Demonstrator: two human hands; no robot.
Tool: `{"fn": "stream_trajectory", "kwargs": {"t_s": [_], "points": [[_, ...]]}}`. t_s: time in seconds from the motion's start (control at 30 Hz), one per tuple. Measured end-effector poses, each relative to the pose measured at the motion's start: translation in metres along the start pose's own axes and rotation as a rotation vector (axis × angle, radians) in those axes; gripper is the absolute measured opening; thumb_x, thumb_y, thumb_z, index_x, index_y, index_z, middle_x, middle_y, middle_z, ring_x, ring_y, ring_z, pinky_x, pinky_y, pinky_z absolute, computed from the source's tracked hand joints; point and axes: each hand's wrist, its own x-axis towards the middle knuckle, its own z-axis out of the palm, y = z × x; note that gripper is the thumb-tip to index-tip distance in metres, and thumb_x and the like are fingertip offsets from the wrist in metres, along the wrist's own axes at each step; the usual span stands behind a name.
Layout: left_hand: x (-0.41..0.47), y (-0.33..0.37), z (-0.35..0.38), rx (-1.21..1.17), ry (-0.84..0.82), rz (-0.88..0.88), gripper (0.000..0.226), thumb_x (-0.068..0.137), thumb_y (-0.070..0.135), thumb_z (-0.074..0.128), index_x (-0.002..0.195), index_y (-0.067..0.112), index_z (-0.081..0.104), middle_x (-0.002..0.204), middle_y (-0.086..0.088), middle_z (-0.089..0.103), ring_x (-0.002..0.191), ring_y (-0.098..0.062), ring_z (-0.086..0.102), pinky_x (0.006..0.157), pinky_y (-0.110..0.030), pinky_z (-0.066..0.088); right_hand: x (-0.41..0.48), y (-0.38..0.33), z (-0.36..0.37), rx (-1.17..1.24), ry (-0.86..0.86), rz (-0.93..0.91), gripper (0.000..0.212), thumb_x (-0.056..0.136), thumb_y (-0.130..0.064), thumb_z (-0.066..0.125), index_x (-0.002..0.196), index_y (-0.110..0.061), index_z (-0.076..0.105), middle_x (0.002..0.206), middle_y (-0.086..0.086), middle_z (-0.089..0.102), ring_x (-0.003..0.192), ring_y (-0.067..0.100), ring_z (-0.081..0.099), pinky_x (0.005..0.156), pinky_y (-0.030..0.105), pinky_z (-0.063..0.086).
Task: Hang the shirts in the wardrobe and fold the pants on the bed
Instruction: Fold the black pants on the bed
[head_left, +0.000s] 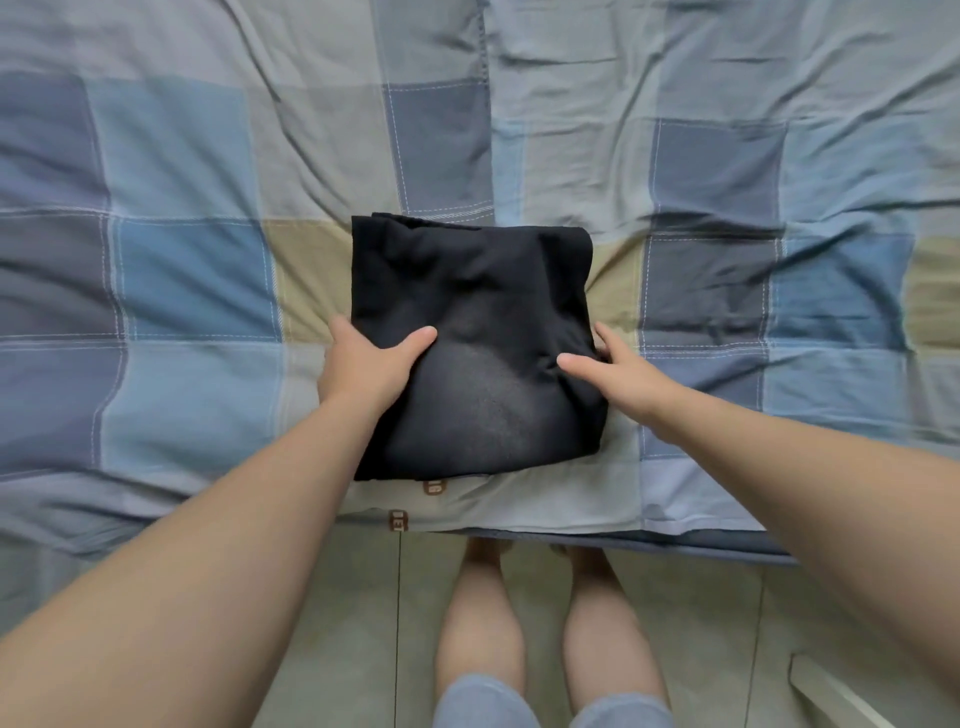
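Surface: a bed (727, 156) covered by a patchwork quilt in blue, grey and beige squares, creased throughout. Its near edge runs across the lower part of the view.

Left hand (366, 364): grasping the left edge of the pants (478, 312), with the thumb laid across the top and the fingers out of sight beneath the fabric.

Right hand (618, 371): holding the opposite edge in the same way, thumb on top. The fingers run along and under the edge and are only partly visible.

Pants: black, folded into a roughly square packet that lies on the quilt close to the bed's near edge, between the two hands. The far corners sit flat. The top layer bulges in the middle, and one layer shows slightly offset along the far edge.

Beyond: tiled floor (337, 623) below the bed edge, and the person's bare legs and blue shorts (483, 701). No shirts or wardrobe in view.

Assessment: folding appears complete or nearly so.

Risks:
- Both grips sit at the near half only, so if the packet is lifted the unsupported far layers could sag and unfold.
- The trapped bulge may spring the fold open once released.
- The packet lies near the edge, so a careless pull toward the body could slide it to the floor.
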Motion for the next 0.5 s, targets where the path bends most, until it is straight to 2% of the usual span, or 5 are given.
{"fn": "stream_trajectory", "kwargs": {"t_s": [0.1, 0.2, 0.27, 0.37, 0.5], "points": [[-0.009, -0.003, -0.006, -0.109, -0.129, -0.072, 0.101, 0.063, 0.07, 0.08, 0.135, 0.017, 0.033, 0.136, -0.001, 0.055, 0.123, -0.032, 0.056, 0.106, -0.048, 0.045, -0.008, 0.002, 0.004, 0.035, -0.01, 0.03, 0.078, 0.089, -0.046, 0.071, 0.154, -0.033, 0.03, 0.147, -0.016, 0.05, 0.129, 0.013, 0.053, 0.077, 0.016, 0.045], [-0.016, -0.006, -0.004, -0.083, -0.166, -0.071, 0.101, 0.061, 0.067, 0.084, 0.13, 0.016, 0.031, 0.136, -0.002, 0.055, 0.124, -0.032, 0.056, 0.106, -0.048, 0.045, -0.014, 0.006, 0.011, 0.049, -0.028, 0.037, 0.089, 0.087, -0.046, 0.073, 0.157, -0.034, 0.02, 0.154, -0.012, 0.043, 0.138, 0.017, 0.046, 0.107, 0.033, 0.044], [-0.017, -0.008, -0.003, -0.068, -0.166, -0.051, 0.097, 0.061, 0.063, 0.087, 0.126, 0.015, 0.032, 0.136, -0.003, 0.056, 0.123, -0.032, 0.056, 0.105, -0.048, 0.045, -0.017, 0.004, 0.015, 0.079, -0.02, 0.037, 0.096, 0.085, -0.047, 0.075, 0.159, -0.034, 0.014, 0.159, -0.011, 0.036, 0.142, 0.018, 0.041, 0.117, 0.045, 0.036], [-0.012, -0.008, -0.003, -0.128, -0.211, -0.036, 0.095, 0.063, 0.052, 0.091, 0.132, 0.013, 0.038, 0.137, -0.004, 0.057, 0.123, -0.031, 0.057, 0.107, -0.048, 0.045, -0.026, 0.003, 0.02, 0.13, 0.044, 0.015, 0.092, 0.085, -0.043, 0.076, 0.158, -0.033, 0.02, 0.152, -0.013, 0.045, 0.136, 0.015, 0.048, 0.112, 0.041, 0.042], [-0.003, -0.002, -0.017, -0.208, -0.37, -0.013, 0.086, 0.067, 0.036, 0.094, 0.138, 0.013, 0.052, 0.133, -0.002, 0.064, 0.118, -0.026, 0.062, 0.105, -0.042, 0.049, -0.042, 0.005, 0.028, 0.189, 0.109, -0.012, 0.059, 0.085, -0.042, 0.077, 0.135, -0.041, 0.047, 0.133, -0.018, 0.059, 0.11, -0.004, 0.062, 0.082, 0.014, 0.048]]}}
